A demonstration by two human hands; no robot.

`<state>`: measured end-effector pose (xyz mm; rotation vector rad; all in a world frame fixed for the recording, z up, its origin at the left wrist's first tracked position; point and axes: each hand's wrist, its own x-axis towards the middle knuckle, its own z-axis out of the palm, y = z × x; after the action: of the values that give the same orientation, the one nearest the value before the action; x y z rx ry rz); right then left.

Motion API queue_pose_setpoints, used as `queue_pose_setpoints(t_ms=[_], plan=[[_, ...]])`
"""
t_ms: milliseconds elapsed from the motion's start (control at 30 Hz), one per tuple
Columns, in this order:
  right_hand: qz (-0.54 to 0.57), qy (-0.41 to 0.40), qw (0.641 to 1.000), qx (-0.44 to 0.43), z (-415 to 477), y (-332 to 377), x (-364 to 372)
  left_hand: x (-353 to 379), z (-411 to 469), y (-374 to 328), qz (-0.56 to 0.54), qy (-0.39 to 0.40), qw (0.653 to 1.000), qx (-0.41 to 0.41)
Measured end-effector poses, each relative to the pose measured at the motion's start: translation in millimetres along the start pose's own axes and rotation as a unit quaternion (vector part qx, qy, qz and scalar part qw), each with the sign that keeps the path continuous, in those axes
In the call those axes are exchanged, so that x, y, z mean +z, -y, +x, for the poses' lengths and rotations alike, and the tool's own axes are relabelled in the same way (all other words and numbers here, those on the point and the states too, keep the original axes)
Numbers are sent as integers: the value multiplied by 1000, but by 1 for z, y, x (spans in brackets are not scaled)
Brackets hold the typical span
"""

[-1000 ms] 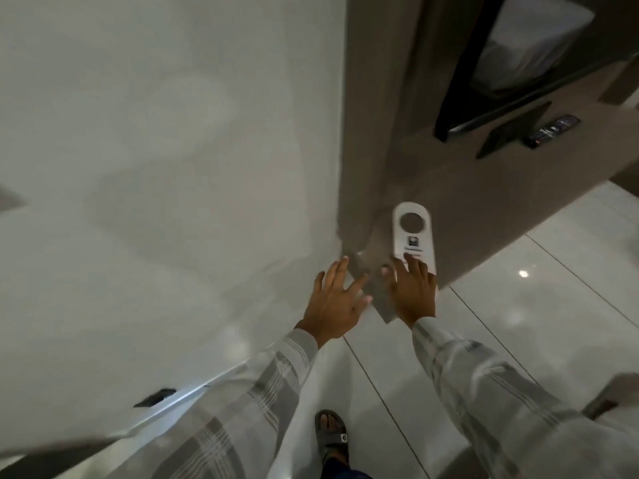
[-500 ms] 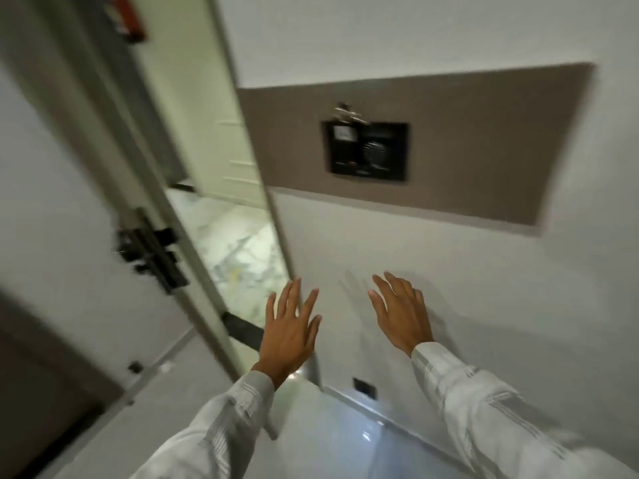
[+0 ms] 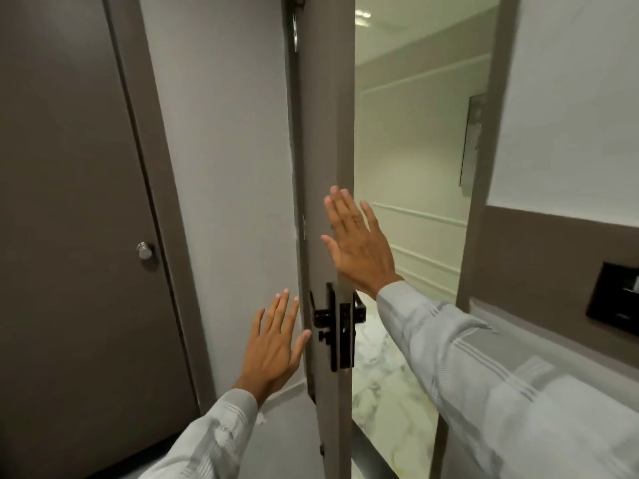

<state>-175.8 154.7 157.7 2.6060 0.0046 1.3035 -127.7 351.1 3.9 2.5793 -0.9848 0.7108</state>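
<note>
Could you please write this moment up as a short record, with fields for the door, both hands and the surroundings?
door: ajar, seen edge-on
handle: black, gripped by neither hand
left hand: open, fingers straight, by the door's left face
right hand: open, raised at the door's right side, above the handle; contact unclear
side door: grey, far left, with round knob
wall panel: black, right wall
floor: marble, beyond the door

Nothing written could be read anywhere in the frame: the black rectangular wall panel (image 3: 613, 305) at the right edge and the black metal lock plate (image 3: 340, 328) on the edge of the grey door (image 3: 326, 133), at centre, bore no legible text, number or sign.
</note>
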Motion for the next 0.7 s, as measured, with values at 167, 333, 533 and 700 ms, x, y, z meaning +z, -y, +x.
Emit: queue_pose_setpoints(t_ms=[167,333,533,700], plan=[[-54,10,998,-13,17,-27,17,33,32,-17,-38,25,998,52],[-71,-34,996,-40,19,-49,31,62,54,-34,-77,34,993,85],[-61,-51,996,-41,12,-83,35,71,70,-60,-103,21,988,112],[-86,-49,995,-28,2,-120,33,81,88,-84,-107,37,984,139]])
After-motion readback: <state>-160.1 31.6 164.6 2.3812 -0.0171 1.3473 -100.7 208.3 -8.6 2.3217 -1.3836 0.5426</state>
